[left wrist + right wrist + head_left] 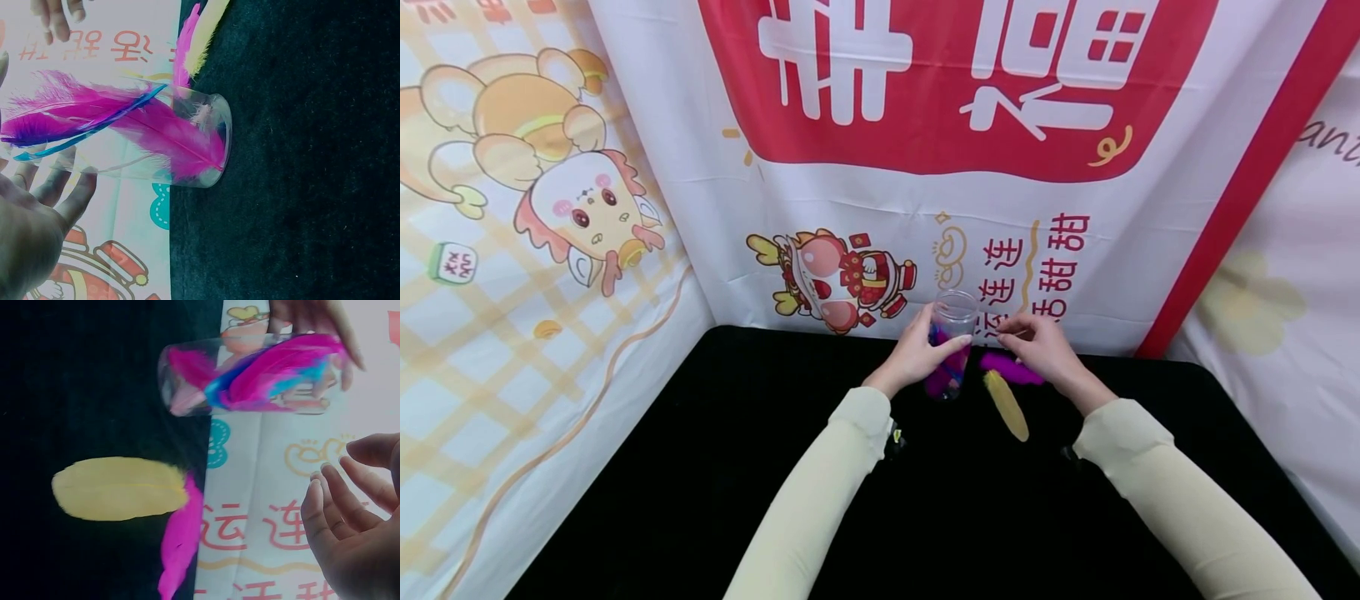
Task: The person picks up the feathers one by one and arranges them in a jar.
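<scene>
A clear plastic cup (957,310) stands near the back of the black table, with magenta and blue feathers (169,134) inside it. My left hand (921,350) grips the cup from its left side, the thumb across the front. To the right of the cup, my right hand (1037,348) hovers with bent, spread fingers; in the right wrist view nothing shows between them. Below that hand lie a yellow feather (119,489) and a magenta feather (179,544), their ends meeting on the table.
The black table (790,467) ends at a white cloth backdrop (850,200) with red lettering and cartoon prints. A printed cloth (497,350) hangs along the left side, and another pale cloth (1270,317) hangs on the right.
</scene>
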A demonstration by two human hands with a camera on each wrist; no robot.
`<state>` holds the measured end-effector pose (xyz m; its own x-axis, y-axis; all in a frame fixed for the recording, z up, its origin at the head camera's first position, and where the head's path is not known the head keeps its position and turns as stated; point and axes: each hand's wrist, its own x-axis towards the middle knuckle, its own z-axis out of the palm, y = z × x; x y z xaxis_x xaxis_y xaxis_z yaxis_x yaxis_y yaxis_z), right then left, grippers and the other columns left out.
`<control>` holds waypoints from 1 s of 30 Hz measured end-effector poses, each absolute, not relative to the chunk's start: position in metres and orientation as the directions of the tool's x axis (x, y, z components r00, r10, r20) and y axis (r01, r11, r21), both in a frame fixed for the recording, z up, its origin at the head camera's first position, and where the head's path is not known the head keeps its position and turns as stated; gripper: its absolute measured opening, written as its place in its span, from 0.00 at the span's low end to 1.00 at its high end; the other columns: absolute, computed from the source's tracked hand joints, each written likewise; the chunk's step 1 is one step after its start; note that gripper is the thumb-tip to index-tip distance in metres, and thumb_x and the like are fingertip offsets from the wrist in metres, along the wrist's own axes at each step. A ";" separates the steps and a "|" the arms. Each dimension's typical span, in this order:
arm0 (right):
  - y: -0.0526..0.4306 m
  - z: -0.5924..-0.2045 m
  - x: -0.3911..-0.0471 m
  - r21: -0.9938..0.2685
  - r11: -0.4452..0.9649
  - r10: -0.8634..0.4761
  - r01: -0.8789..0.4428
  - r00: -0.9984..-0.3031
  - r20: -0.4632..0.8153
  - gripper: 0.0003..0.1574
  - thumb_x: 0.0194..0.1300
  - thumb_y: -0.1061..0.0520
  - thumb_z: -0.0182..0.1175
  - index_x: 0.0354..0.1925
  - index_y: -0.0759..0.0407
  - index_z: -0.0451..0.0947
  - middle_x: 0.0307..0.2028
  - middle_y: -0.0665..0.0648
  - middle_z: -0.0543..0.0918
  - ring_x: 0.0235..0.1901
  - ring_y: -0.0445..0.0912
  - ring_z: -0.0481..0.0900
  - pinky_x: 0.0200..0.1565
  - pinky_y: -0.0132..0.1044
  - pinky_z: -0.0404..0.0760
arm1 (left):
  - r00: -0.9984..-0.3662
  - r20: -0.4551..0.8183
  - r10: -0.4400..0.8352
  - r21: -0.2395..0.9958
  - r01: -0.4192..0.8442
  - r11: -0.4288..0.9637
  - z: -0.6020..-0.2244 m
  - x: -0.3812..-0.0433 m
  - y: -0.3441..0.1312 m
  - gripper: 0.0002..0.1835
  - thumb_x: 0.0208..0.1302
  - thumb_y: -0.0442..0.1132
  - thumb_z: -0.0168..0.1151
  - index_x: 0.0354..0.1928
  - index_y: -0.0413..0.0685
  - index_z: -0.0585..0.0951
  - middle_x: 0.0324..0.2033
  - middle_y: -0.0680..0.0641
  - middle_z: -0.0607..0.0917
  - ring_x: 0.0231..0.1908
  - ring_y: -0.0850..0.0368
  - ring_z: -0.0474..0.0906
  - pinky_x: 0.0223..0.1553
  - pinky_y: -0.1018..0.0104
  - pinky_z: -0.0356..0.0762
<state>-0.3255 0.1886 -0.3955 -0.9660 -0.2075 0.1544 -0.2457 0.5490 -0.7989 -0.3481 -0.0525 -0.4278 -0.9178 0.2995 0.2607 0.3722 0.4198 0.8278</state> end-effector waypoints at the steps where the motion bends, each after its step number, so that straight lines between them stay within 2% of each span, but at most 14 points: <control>1: 0.189 -0.398 -0.326 -0.794 0.556 -0.207 -0.245 -0.966 0.154 0.15 0.74 0.59 0.59 0.53 0.66 0.82 0.50 0.67 0.85 0.46 0.58 0.82 0.37 0.41 0.85 | -0.918 0.262 0.299 0.828 0.372 0.419 -0.428 -0.348 -0.052 0.45 0.65 0.62 0.67 0.76 0.50 0.61 0.65 0.46 0.72 0.67 0.52 0.68 0.71 0.53 0.64; 9: 0.196 -0.421 -0.335 -0.742 0.626 -0.207 -0.240 -0.969 0.139 0.14 0.72 0.58 0.63 0.52 0.66 0.82 0.50 0.65 0.86 0.49 0.56 0.82 0.45 0.41 0.81 | -0.919 0.263 0.293 0.833 0.369 0.412 -0.427 -0.346 -0.053 0.44 0.64 0.62 0.68 0.75 0.52 0.63 0.64 0.47 0.72 0.67 0.52 0.68 0.70 0.53 0.64; 19: 0.201 -0.435 -0.340 -0.731 0.651 -0.211 -0.206 -0.974 0.086 0.16 0.72 0.57 0.63 0.54 0.66 0.82 0.48 0.64 0.85 0.46 0.54 0.81 0.45 0.43 0.80 | -0.921 0.245 0.302 0.838 0.358 0.412 -0.426 -0.346 -0.053 0.47 0.64 0.63 0.68 0.77 0.50 0.60 0.65 0.47 0.71 0.67 0.52 0.68 0.70 0.53 0.64; 24: 0.202 -0.443 -0.342 -0.721 0.662 -0.218 -0.205 -0.973 0.077 0.18 0.71 0.58 0.63 0.54 0.69 0.81 0.46 0.65 0.86 0.42 0.54 0.82 0.40 0.41 0.81 | -0.922 0.239 0.305 0.840 0.354 0.412 -0.426 -0.346 -0.054 0.47 0.64 0.64 0.67 0.76 0.49 0.60 0.64 0.47 0.72 0.66 0.52 0.69 0.70 0.52 0.64; 30: 0.202 -0.454 -0.344 -0.712 0.680 -0.210 -0.176 -0.977 0.041 0.20 0.69 0.58 0.65 0.53 0.72 0.81 0.41 0.64 0.87 0.31 0.51 0.84 0.31 0.37 0.82 | -0.921 0.247 0.300 0.837 0.359 0.413 -0.426 -0.346 -0.053 0.46 0.64 0.63 0.68 0.76 0.49 0.62 0.64 0.47 0.72 0.67 0.52 0.69 0.70 0.53 0.64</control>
